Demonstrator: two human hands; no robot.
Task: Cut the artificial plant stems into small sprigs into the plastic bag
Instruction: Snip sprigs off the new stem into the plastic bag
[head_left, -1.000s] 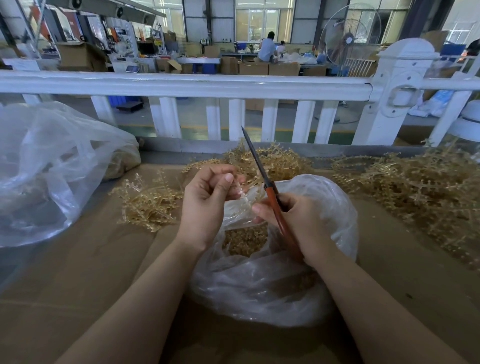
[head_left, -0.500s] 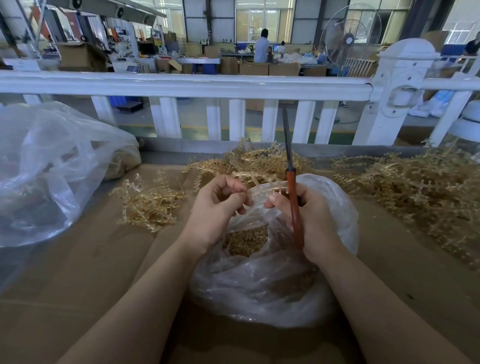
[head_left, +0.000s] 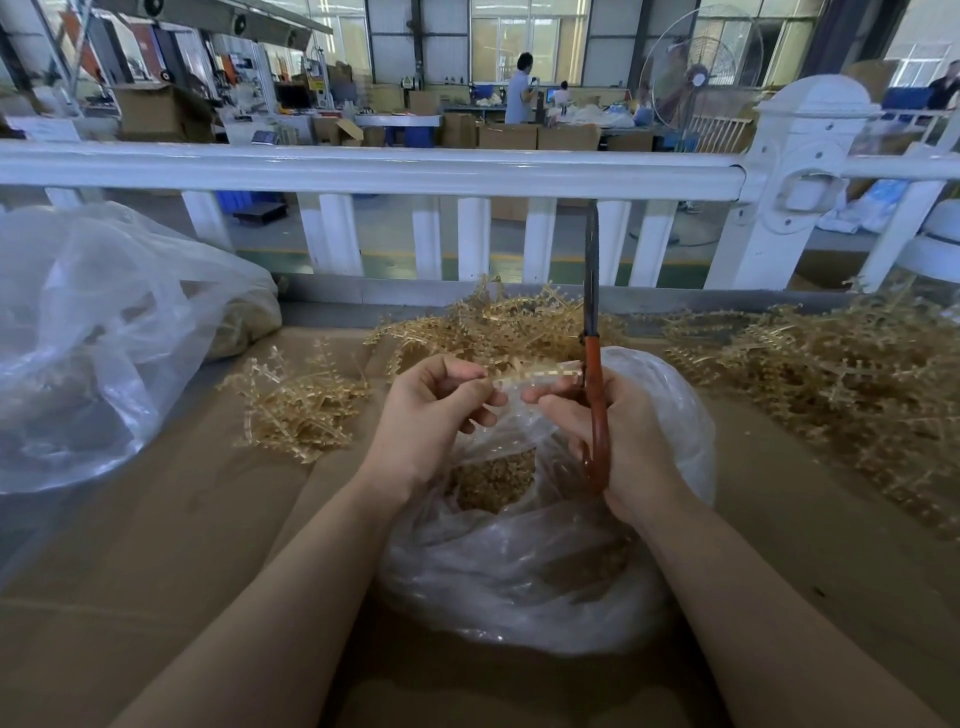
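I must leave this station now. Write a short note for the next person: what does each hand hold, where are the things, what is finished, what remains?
Left hand: pinches one end of a pale stem piece above the bag opening.
Right hand: holds the red-handled scissors, blades pointing up and closed as far as can be seen; its fingertips meet the stem's other end.
Plastic bag: open under both hands, with cut sprigs already inside.
Done: part of the cutting.
Left: the held stem is not yet cut; uncut stem piles lie at left, behind the bag and at right.
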